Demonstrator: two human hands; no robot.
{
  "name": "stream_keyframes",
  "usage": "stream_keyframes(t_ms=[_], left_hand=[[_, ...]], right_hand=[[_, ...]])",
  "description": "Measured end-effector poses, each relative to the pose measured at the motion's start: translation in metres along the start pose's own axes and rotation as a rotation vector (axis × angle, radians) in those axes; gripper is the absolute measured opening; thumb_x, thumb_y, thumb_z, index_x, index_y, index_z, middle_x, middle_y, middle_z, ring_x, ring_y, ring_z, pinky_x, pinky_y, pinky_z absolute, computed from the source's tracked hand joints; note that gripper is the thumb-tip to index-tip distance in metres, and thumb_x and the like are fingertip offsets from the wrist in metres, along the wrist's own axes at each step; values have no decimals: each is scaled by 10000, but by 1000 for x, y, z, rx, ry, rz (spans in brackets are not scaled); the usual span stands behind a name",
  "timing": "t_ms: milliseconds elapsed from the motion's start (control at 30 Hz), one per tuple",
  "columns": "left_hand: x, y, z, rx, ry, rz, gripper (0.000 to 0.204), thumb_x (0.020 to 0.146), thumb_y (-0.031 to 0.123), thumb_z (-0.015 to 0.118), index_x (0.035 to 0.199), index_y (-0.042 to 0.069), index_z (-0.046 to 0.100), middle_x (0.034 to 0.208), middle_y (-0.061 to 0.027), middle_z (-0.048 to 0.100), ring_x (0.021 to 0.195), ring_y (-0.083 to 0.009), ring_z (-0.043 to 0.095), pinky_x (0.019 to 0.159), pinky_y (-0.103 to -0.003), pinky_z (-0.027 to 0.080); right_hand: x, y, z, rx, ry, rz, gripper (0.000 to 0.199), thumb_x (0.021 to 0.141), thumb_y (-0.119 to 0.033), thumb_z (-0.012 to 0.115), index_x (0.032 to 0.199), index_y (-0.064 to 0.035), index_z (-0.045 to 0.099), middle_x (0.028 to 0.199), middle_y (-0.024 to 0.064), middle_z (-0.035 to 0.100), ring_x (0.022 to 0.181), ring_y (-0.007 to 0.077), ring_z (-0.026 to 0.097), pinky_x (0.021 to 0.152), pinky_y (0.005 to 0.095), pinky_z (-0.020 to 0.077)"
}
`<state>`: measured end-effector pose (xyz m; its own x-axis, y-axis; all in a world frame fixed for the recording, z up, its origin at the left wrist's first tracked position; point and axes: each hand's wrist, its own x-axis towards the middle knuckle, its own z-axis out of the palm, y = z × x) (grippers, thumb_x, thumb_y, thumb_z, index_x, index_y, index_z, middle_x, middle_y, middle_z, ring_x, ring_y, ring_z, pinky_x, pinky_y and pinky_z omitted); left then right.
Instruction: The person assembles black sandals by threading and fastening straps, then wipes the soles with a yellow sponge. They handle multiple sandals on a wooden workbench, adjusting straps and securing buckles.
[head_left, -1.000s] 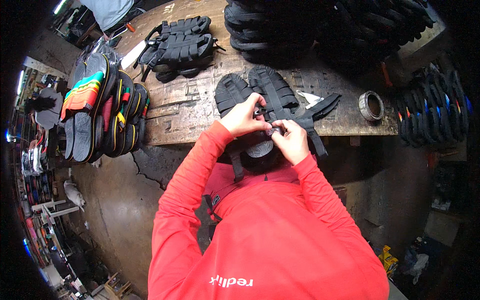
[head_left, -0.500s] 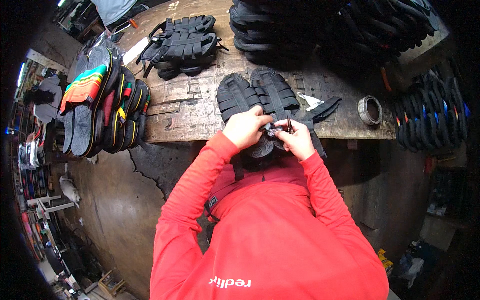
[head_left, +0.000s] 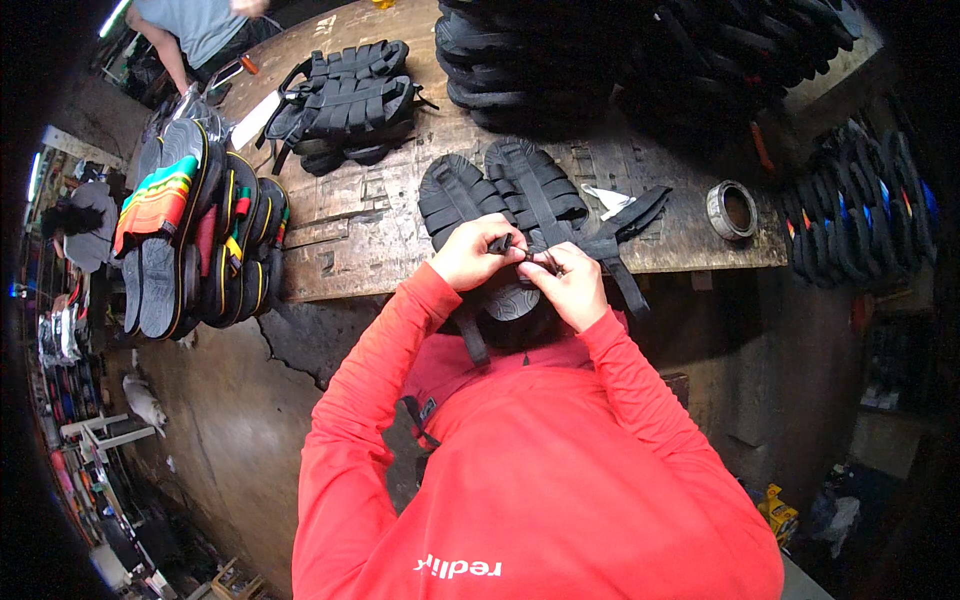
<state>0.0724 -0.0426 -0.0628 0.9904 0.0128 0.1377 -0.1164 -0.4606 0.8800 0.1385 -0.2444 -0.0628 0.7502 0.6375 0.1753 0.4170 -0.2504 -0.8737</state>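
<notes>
A pair of black strappy sandals lies at the table's front edge: the left sandal and the right sandal, with their heel ends toward me. Over the heel end, my left hand pinches a black strap, its folded end poking up between thumb and fingers. Close beside it, my right hand is closed, fingertips meeting the left hand's at the strap. A small dark thing shows at the right fingers, too small to make out. Loose strap ends hang off the table edge.
Tyre-like black sandal stacks stand at the back. More strapped sandals lie left of them. Colourful sandals overhang the left edge; others hang at the right. A tape roll and white scrap lie nearby. Another person stands far left.
My left hand now has the black strap end turned upward. The right hand has turned and shifted slightly left and down. The view has shifted a little, and more of the other person shows.
</notes>
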Motion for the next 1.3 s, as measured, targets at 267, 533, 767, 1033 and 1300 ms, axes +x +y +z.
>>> stream_keyframes(t_ms=[267, 533, 767, 1033, 1300], left_hand=[[-8, 8, 20, 304, 178, 6, 142, 843, 100, 727, 966, 62, 668, 897, -135, 621, 856, -347, 636, 758, -401, 515], [-15, 18, -15, 92, 161, 137, 488, 788, 130, 802, 1179, 62, 518, 989, -109, 549, 970, -215, 576, 845, -348, 488], [-26, 36, 3, 650, 123, 96, 564, 895, 157, 704, 1394, 0, 493, 919, -165, 536, 880, -304, 569, 780, -390, 483], [-24, 28, 19, 615, 279, 388, 450, 855, 64, 714, 1248, -67, 538, 1042, -192, 628, 937, -343, 631, 828, -395, 529], [-26, 21, 34, 628, 400, 323, 330, 816, 54, 710, 1141, 30, 660, 1111, -146, 634, 1019, -342, 620, 892, -446, 516]], right_hand=[[-2, 1, 10, -44, 45, 16, 170, 840, -134, 772, 947, -10, 727, 737, 53, 578, 664, 154, 551, 613, 308, 448], [9, 9, 8, 164, -17, 288, 161, 875, -139, 761, 829, -9, 678, 695, -42, 597, 644, 26, 464, 550, 231, 388], [7, 16, 11, 226, 9, 222, 147, 901, -156, 742, 828, -46, 678, 645, -54, 556, 514, 17, 430, 456, 229, 344], [8, 12, 4, 326, -82, 343, 232, 904, -180, 746, 782, -22, 629, 613, -40, 532, 573, 30, 420, 512, 258, 357], [11, 6, -2, 448, -163, 442, 142, 951, -189, 704, 883, -70, 666, 652, -52, 569, 475, 12, 483, 415, 197, 372]])
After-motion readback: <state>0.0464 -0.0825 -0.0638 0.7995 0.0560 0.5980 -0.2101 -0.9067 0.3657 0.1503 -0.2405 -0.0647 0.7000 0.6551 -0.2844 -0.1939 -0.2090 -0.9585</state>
